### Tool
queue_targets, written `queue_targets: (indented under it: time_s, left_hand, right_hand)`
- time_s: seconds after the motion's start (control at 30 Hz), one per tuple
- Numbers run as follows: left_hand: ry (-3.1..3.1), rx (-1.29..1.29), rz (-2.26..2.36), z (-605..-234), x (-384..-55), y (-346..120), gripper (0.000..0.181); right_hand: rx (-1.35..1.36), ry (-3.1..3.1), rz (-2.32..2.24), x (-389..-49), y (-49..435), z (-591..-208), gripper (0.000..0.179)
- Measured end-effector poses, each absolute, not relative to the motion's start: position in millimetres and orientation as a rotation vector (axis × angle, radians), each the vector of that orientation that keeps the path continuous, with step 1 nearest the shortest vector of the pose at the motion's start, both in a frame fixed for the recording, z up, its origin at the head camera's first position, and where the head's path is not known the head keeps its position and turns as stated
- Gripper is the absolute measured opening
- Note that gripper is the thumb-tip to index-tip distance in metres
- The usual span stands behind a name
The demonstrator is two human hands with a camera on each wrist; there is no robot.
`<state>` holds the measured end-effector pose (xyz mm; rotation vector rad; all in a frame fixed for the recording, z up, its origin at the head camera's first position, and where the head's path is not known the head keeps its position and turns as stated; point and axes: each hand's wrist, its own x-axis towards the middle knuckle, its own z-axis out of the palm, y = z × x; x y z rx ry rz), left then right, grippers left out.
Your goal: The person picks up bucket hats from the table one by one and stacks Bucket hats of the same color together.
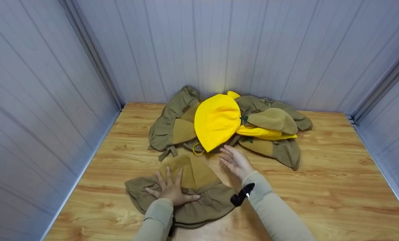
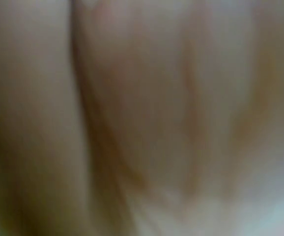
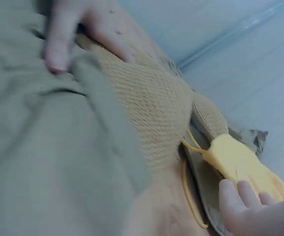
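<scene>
A khaki sun hat (image 1: 209, 204) with a tan woven crown lies folded flat at the front of the table. On it rests my left hand (image 1: 172, 192), fingers spread. My right hand (image 1: 236, 164) is just right of its crown, fingers extended and holding nothing, below a yellow hat (image 1: 217, 120). In the right wrist view the woven crown (image 3: 147, 98) is between my left fingers (image 3: 61, 39) and my right hand (image 3: 255, 214), with a yellow cord (image 3: 188, 196) beyond. The left wrist view is blurred, filled with skin-toned shapes.
Behind is a heap of hats: a khaki hat (image 1: 162, 124) on the left, more khaki hats (image 1: 273, 120) on the right, and yellow fabric (image 1: 263, 133) between them. Panelled walls (image 1: 212, 47) close off the back and both sides of the wooden table (image 1: 326, 187).
</scene>
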<state>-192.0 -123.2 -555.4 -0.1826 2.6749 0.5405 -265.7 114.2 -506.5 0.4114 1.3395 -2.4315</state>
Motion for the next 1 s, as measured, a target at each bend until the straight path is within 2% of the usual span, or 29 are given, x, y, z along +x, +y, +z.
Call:
queue_targets:
  time_s: [0.17, 0.43, 0.6, 0.73, 0.83, 1.0]
  left_hand:
    - [2.673, -0.189, 0.559, -558, -190, -125, 0.128]
    - [2.678, -0.194, 0.567, -555, -189, -122, 0.127]
    - [2.677, -0.192, 0.556, -555, -188, -121, 0.126]
    - [2.678, -0.197, 0.548, -555, -188, -122, 0.126]
    - [2.687, -0.198, 0.544, -556, -189, -123, 0.125]
    - [2.695, -0.196, 0.554, -558, -189, -124, 0.125]
  right_hand:
    - [0.569, 1.26, -2.427, -287, 111, -505, 0.069]
    - [0.697, 1.201, -2.417, -313, 104, -512, 0.069]
    - [0.721, 1.161, -2.437, -318, 103, -515, 0.054]
    - [0.718, 1.138, -2.475, -320, 101, -512, 0.027]
    - [0.706, 1.163, -2.485, -321, 99, -508, 0.014]
    - [0.695, 1.232, -2.473, -323, 94, -503, 0.017]
